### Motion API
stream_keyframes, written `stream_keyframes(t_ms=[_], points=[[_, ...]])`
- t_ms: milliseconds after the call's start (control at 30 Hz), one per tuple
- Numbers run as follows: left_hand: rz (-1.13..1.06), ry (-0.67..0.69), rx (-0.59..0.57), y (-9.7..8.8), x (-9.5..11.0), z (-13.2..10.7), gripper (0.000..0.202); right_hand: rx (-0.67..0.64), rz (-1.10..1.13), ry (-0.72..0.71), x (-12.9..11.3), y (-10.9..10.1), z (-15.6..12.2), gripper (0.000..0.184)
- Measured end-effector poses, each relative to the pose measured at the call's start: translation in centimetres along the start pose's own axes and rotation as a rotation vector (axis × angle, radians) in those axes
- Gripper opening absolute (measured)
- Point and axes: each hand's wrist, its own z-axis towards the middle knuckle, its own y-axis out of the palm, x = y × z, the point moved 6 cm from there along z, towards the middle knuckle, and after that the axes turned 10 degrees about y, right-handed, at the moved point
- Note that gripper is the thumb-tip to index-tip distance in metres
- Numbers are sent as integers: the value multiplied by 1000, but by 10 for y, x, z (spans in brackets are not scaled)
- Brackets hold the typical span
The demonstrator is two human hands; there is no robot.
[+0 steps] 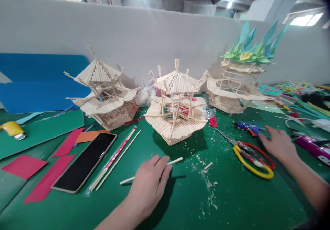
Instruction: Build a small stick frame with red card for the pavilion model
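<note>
My left hand [152, 180] is closed on a thin chopstick [175, 161], whose two ends stick out on either side. At the right, my right hand [279, 144] has thumb and forefinger apart beside the rear end of a blue hot glue gun [246, 127]; whether they touch it is hard to tell. Scissors [254, 157] with red and yellow handles lie left of that hand. Ahead of my left hand stands a pavilion model [176, 109] built of wooden sticks. A short cut stick [208, 166] and crumbs lie near it.
Two more stick pavilions [108, 99] [232, 89] flank the middle one; the right one carries folded paper leaves [257, 47]. A phone [86, 163], wrapped chopsticks [113, 159], and red paper pieces [48, 180] lie left. A purple tool [313, 147] sits at the right edge.
</note>
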Motion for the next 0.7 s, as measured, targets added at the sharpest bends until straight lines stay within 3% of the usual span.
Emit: stream_keyframes(t_ms=[100, 233, 333, 433, 533, 700], points=[[-34, -51, 8, -2, -6, -1, 34, -54, 65, -18, -12, -6, -23, 41], [-49, -51, -38, -1, -7, 4, 34, -277, 148, -223, -28, 4, -73, 40], [7, -4, -104, 4, -4, 7, 32, -337, 146, -253, -23, 9, -95, 47], [53, 9, -156, 8, -1, 6, 31, -371, 145, -213, -11, 11, -98, 45], [51, -1, -166, 11, 0, 5, 30, -296, 140, -223, -8, 6, -96, 43], [34, -2, -159, 13, 4, 4, 30, 57, 232, -184, -36, -28, -105, 39]])
